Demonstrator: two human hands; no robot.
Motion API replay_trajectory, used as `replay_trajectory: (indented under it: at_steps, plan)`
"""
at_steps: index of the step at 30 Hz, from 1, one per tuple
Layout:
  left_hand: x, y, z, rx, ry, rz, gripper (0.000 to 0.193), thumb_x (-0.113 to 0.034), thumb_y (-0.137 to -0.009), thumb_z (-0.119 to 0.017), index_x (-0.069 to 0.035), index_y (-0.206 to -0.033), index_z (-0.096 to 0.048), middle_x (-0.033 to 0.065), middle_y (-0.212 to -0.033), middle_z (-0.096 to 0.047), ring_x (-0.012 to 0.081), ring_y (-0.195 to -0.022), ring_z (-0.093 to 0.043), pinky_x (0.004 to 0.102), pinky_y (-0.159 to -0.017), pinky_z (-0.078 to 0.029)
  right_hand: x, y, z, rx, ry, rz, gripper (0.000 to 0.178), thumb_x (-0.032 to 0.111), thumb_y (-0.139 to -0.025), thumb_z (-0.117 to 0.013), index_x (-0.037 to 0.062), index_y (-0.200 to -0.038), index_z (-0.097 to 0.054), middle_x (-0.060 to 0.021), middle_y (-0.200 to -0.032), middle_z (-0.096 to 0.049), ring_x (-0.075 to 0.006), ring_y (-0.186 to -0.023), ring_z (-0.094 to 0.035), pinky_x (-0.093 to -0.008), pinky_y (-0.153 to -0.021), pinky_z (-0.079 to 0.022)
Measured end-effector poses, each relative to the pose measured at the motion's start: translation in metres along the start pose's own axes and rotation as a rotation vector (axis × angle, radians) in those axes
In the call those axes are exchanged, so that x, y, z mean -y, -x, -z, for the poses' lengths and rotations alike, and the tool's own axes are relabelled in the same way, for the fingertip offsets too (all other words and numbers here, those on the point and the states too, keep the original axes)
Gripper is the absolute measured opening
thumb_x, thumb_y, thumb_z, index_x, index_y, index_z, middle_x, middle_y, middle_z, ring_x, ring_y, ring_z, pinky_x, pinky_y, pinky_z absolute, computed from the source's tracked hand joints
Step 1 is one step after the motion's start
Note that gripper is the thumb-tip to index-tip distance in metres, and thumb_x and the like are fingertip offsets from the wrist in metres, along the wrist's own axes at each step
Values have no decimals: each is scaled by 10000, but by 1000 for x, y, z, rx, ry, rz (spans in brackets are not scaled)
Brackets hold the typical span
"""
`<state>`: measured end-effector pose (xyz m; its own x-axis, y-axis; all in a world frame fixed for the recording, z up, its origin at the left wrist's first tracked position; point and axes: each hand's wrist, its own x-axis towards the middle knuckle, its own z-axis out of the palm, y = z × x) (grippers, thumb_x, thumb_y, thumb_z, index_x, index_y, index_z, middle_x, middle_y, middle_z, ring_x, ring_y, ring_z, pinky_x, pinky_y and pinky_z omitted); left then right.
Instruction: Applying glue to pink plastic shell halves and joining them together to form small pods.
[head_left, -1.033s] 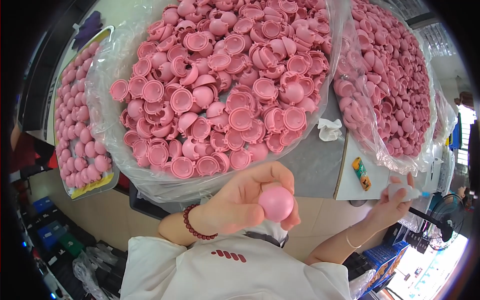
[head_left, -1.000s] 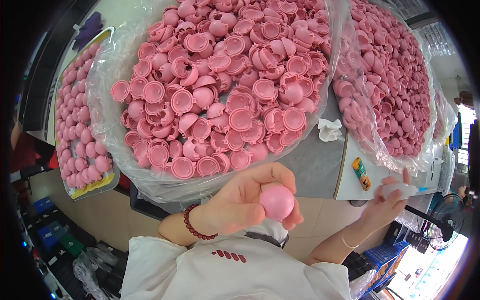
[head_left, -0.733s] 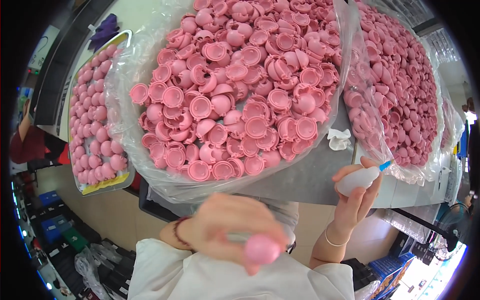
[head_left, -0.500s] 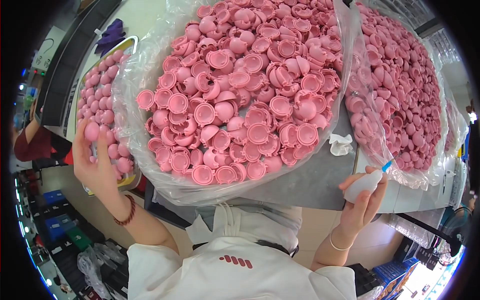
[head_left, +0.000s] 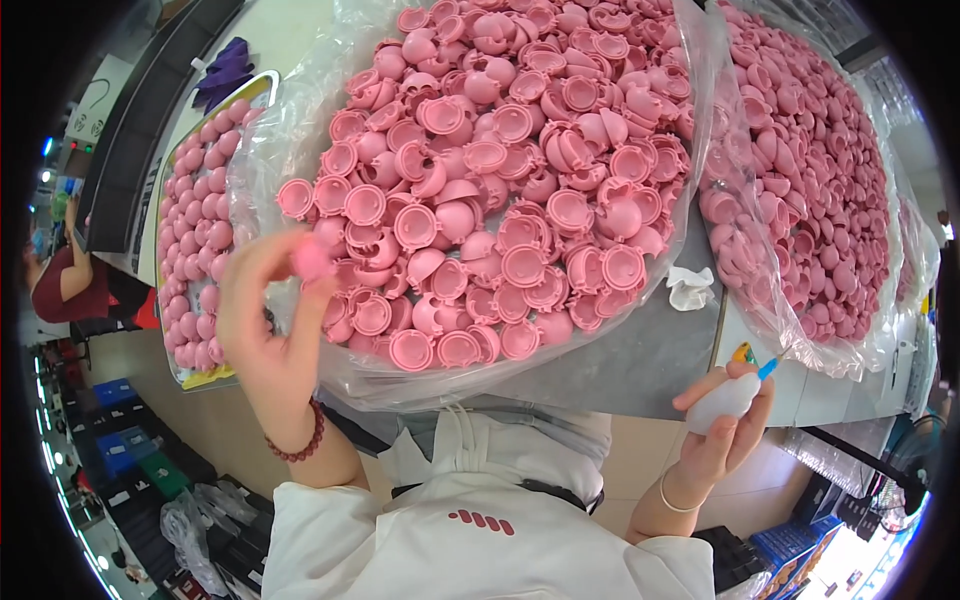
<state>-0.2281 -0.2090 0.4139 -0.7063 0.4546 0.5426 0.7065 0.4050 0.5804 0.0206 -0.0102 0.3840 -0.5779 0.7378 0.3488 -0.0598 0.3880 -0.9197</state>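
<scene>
The left hand (head_left: 268,325) pinches a pink piece (head_left: 312,258) by the clear bag (head_left: 300,125); the right hand (head_left: 724,436) grips a white bottle (head_left: 722,404). Balls (head_left: 208,212) already fill the tray (head_left: 208,378); many half-shells (head_left: 523,266) lie loose.

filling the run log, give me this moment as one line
left hand: pinching blurred pink piece | right hand: holding white bottle | pink shells: heaped within clear plastic
</scene>
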Motion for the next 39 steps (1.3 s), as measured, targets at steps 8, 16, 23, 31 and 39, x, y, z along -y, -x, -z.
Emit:
replay_trajectory:
  at_steps: [8, 16, 23, 31, 39]
  plan:
    - [-69, 39, -38, 647, 1580, 600, 186, -19, -680, -657, 25, -832, -559, 200, -1120, -464, 254, -1047, -475, 342, -802, -432, 17, -5, -32, -34, -342, -20, 520, 386, -827, -470, -25, -1111, -325, -45, -483, -459, -101, -407, -383, -208, -404, -272]
    - [-81, 62, -74, 988, 1709, 711, 182, 25, -673, -663, 5, -816, -552, 240, -1156, -454, 265, -995, -518, 370, -769, -468, 13, -13, -29, -147, -908, 31, 411, 352, -803, -509, 54, -1072, -421, 21, -549, -302, -91, -477, -218, -221, -433, -185]
    - [-84, 62, -71, 939, 1836, 624, 349, 64, -707, -610, 42, -1040, -510, 176, -1202, -415, 183, -1016, -493, 307, -838, -440, 17, -12, -24, -205, -573, 279, 460, 442, -798, -498, 11, -955, -523, 12, -583, -290, -88, -498, -223, -216, -405, -166]
    - [-67, 59, -80, 853, 1469, 210, 483, 58, -756, -551, 38, -1197, -353, 189, -1201, -416, 219, -1096, -454, 299, -845, -438, 18, -8, -23, -34, -212, 499, 558, 532, -765, -511, -25, -752, -548, -52, -641, -528, -129, -456, -443, -237, -360, -317]
    - [-77, 69, -80, 667, 1694, 388, 343, 43, -786, -519, 43, -1099, -378, 250, -1151, -448, 217, -1046, -491, 286, -806, -457, 19, -3, -21, -9, -150, 469, 546, 507, -775, -517, -36, -804, -570, -40, -629, -534, -122, -441, -437, -233, -347, -314]
